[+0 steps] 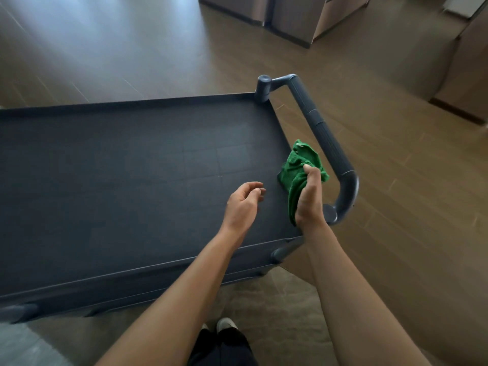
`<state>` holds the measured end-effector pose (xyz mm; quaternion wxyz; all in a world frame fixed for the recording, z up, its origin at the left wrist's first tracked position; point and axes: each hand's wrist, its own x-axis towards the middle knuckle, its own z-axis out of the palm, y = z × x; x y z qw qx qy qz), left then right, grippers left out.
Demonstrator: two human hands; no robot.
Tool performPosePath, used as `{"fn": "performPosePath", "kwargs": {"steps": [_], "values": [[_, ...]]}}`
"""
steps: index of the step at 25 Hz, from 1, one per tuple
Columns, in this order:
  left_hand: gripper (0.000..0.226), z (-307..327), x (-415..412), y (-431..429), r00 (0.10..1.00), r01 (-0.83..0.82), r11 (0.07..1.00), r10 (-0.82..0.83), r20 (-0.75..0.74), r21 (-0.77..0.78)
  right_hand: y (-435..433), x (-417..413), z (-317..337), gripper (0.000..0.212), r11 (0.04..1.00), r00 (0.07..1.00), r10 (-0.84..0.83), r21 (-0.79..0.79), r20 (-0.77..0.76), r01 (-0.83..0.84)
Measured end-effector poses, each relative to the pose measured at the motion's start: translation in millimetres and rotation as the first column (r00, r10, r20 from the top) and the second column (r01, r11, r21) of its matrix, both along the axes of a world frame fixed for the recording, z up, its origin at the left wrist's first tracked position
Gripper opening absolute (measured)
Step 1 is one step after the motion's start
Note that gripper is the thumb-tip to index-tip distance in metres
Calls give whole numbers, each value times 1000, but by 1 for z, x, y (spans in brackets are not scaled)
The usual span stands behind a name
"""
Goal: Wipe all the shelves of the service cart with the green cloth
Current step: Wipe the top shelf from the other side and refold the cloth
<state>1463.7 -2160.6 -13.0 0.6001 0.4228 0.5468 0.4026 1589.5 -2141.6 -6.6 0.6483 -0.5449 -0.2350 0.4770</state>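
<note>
- Right hand (pixel 310 199) grips the cloth (pixel 295 167), fingers curled round its bunch; left hand (pixel 243 204) hangs beside it over the shelf (pixel 118 167), loosely curled, holding nothing
- cart (pixel 132 103): rigid, I judge, steady enough to press on; lower shelves barely show
- cloth: at the shelf's right end, near the handle (pixel 324 133); soft, light, limp, I reckon; best wadded in the palm, a flat pad facing down

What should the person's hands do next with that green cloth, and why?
Probably lower the right hand so the green cloth presses flat on the top shelf, then sweep it leftward. The cloth is bunched in that hand at the end by the handle, the left hand hovers open holding nothing, and nearly the whole dark shelf stretches away to the left.
</note>
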Motion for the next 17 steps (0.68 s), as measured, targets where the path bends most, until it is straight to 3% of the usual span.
{"fn": "performPosePath", "kwargs": {"steps": [4,6,8,13,17], "values": [[22,-9,-3,-1,999,-33,998,34,14,-53,-7,-15,-30,27,976,932,159,-191,325,-100],[21,-14,-8,0,998,-62,995,62,1,-82,-13,-27,-51,50,912,822,356,-355,444,-204],[21,-18,-13,1,997,-71,992,68,-27,-100,-16,-33,-62,75,850,655,503,-462,564,-255],[18,-23,-29,2,992,-128,981,127,-15,-148,-16,-35,-62,85,819,567,559,-513,605,-259],[24,-25,-54,3,973,-228,963,230,-9,-142,-20,-47,-67,79,791,328,612,-552,719,-265]]}}
